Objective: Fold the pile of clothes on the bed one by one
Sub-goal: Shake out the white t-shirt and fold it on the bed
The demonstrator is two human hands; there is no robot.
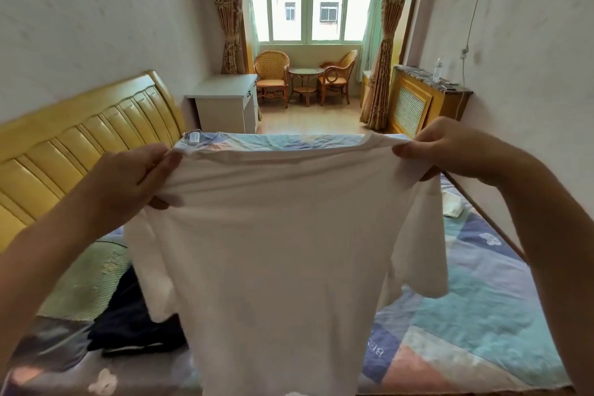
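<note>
A white T-shirt (283,251) hangs spread out in the air in front of me, above the bed (475,309). My left hand (128,177) pinches its left shoulder and my right hand (450,148) pinches its right shoulder. Both short sleeves droop down at the sides. The hem falls below the bottom of the frame. A dark garment (128,321) lies on the bed at the lower left, partly hidden behind the shirt. A small folded white piece (453,206) rests on the bed at the right.
The bed has a patchwork cover and a yellow padded headboard (80,145) on the left, with a green pillow (90,280) below it. Beyond the bed stand a white desk (225,103), wicker chairs with a small table (305,80), and a radiator cabinet (418,100) by the right wall.
</note>
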